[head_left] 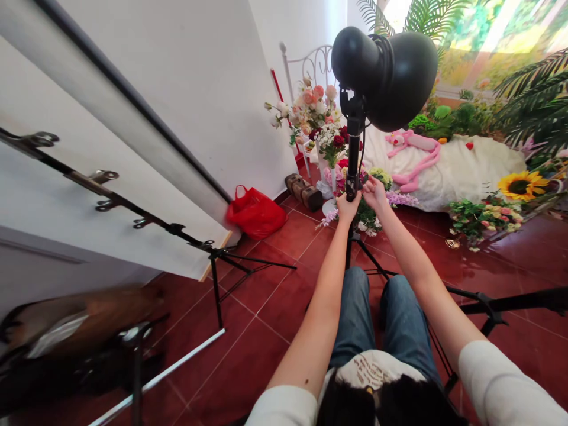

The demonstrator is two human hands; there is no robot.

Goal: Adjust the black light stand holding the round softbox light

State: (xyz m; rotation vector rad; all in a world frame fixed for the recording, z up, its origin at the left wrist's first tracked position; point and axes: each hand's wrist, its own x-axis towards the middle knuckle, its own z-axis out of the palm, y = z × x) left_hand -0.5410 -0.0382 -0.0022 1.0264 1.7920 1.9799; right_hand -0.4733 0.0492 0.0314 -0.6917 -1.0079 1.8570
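Note:
A black studio light (386, 77) with a round reflector sits on top of a black light stand (354, 157) in front of me. My left hand (348, 208) is closed around the stand's pole, just below a joint in it. Right beside that joint, on its right side, my right hand (375, 194) has its fingers curled together in a pinch. What lies between those fingertips is too small to make out. The stand's spread legs (370, 255) reach the floor ahead of my knees.
Flower bouquets (313, 106) and a white fur-covered bed with a pink plush toy (415, 151) lie beyond the stand. To the left are a red bag (256, 213), a backdrop stand (217, 253) and a white rod (177, 368). Another black stand leg (515, 303) extends at right.

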